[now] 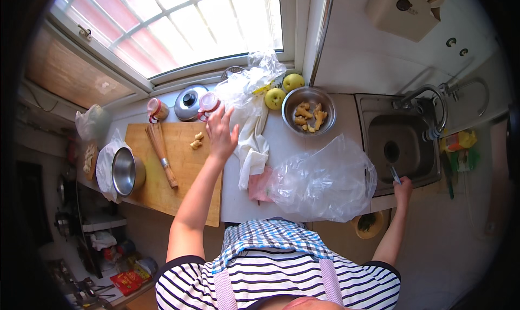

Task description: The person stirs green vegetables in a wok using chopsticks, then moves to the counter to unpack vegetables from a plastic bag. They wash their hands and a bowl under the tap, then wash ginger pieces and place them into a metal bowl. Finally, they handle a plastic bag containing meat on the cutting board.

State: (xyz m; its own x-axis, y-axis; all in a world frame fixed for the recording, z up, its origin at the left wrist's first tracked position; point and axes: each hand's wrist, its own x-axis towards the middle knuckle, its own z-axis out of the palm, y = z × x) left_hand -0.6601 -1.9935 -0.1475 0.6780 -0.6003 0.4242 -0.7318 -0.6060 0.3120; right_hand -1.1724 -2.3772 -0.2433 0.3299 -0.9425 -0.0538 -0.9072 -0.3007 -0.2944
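My left hand [221, 136] is raised with fingers spread near the right edge of a wooden cutting board [138, 196], beside a jar with a red handle [209, 103]; nothing shows in its grasp. Small pieces of ginger [196, 141] and a bamboo whisk brush [161, 155] lie on the board. At the right, my right hand [402, 187] grips a small tool with a pale handle [394, 174], perhaps a knife or peeler, over the front rim of the steel sink [418, 180]. More ginger [310, 117] lies in a steel bowl [289, 121] between the hands.
Clear plastic bags [325, 180] and a white cloth [252, 147] lie on the counter. Two yellow-green pears or apples [275, 99] stand behind the bowl. At the left are a steel pot [129, 172], a pot lid [189, 103] and another jar [157, 109]. A curved faucet [430, 88] overhangs the sink.
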